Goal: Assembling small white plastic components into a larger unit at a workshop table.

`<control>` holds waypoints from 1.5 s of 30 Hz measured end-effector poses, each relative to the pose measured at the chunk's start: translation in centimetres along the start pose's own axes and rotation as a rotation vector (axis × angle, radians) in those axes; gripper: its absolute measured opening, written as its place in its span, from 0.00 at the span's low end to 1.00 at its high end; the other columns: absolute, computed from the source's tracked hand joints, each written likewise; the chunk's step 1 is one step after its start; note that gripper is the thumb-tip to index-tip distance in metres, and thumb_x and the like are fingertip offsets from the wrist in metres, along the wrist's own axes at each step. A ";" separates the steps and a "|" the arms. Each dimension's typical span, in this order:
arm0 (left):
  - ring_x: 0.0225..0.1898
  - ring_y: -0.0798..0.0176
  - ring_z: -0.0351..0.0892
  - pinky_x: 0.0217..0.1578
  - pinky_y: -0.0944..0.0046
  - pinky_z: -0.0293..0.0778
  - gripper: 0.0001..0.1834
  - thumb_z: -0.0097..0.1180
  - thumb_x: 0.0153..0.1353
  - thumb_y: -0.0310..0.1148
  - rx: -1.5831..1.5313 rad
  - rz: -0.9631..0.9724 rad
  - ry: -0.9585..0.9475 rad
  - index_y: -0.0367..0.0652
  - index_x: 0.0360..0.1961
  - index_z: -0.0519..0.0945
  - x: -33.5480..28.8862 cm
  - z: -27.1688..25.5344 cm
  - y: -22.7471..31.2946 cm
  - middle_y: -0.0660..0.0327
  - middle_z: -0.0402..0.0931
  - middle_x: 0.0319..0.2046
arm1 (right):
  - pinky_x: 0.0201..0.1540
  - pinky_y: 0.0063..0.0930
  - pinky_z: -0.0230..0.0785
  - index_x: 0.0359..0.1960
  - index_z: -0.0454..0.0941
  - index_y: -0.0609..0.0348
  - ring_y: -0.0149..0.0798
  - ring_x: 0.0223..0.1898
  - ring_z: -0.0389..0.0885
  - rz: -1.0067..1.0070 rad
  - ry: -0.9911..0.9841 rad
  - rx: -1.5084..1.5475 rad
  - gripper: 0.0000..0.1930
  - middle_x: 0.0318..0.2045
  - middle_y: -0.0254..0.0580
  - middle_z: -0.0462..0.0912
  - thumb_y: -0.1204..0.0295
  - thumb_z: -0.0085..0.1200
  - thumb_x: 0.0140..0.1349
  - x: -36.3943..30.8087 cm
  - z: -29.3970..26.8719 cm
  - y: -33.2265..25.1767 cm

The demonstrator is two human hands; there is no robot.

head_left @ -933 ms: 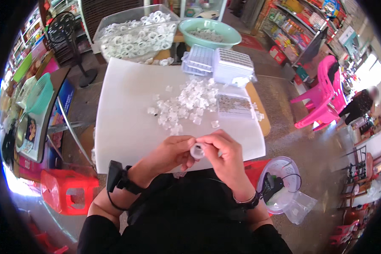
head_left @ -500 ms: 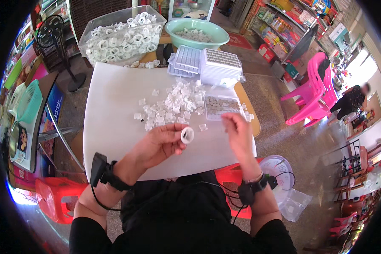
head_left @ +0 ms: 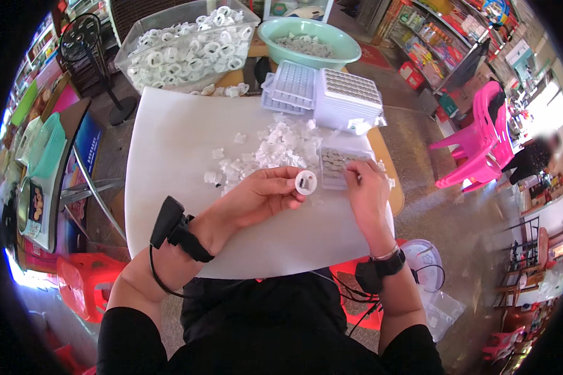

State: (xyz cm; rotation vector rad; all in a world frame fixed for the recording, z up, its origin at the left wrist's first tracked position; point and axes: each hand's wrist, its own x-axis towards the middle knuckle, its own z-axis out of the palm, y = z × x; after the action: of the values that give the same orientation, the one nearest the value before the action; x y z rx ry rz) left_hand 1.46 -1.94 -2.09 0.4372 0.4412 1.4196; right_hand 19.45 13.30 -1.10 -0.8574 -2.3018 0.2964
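Note:
Between the thumb and fingers of my left hand [head_left: 263, 192] is a white plastic ring [head_left: 306, 182] with a dark slot in its middle. My right hand [head_left: 368, 195] reaches to the near right side of a shallow clear tray [head_left: 333, 184] holding small round greyish discs [head_left: 334, 160]. Its thumb and fingertips are pinched together; whatever is between them is too small to make out. A heap of small translucent white plastic pieces [head_left: 284, 147] lies just beyond my left hand, left of the tray.
Behind the heap stand stacked trays [head_left: 347, 103] and pale blue-grey trays [head_left: 294, 81]. Farther back are a clear bin [head_left: 187, 53] full of white rings and a green basin [head_left: 350, 55] of white pieces. Red stools [head_left: 84, 284] and pink chairs [head_left: 481, 140] surround the white-topped table [head_left: 175, 187].
My right hand has come down onto the disc tray's near side, its fingers pinching. My left hand still holds the ring, now turned more face-on. The whole view has shifted slightly.

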 end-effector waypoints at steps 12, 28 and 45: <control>0.40 0.64 0.79 0.45 0.66 0.76 0.19 0.52 0.62 0.26 0.060 0.010 -0.019 0.34 0.55 0.71 0.1 0.0 -0.2 0.58 0.76 0.43 | 0.33 0.21 0.68 0.31 0.79 0.61 0.27 0.28 0.74 0.043 -0.190 0.692 0.05 0.29 0.35 0.77 0.79 0.60 0.52 -0.8 -3.5 -6.9; 0.38 0.65 0.79 0.44 0.64 0.77 0.17 0.52 0.62 0.25 0.176 -0.015 0.008 0.34 0.52 0.74 0.0 0.1 -0.6 0.58 0.78 0.40 | 0.34 0.18 0.68 0.28 0.76 0.63 0.24 0.31 0.76 0.217 -0.426 0.819 0.05 0.29 0.33 0.75 0.80 0.59 0.52 -0.4 -3.7 -6.5; 0.36 0.66 0.79 0.42 0.67 0.77 0.15 0.51 0.64 0.27 0.109 0.070 0.063 0.31 0.50 0.73 0.1 0.4 0.3 0.57 0.79 0.38 | 0.34 0.20 0.66 0.33 0.78 0.62 0.25 0.30 0.74 0.309 -0.191 0.682 0.05 0.26 0.30 0.77 0.75 0.56 0.57 1.4 -3.3 -0.5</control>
State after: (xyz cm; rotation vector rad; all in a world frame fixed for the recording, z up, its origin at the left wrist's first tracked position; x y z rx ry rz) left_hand 1.42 -1.85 -1.65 0.5012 0.5605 1.4842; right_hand 20.52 13.82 2.32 -0.8339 -1.9977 1.2585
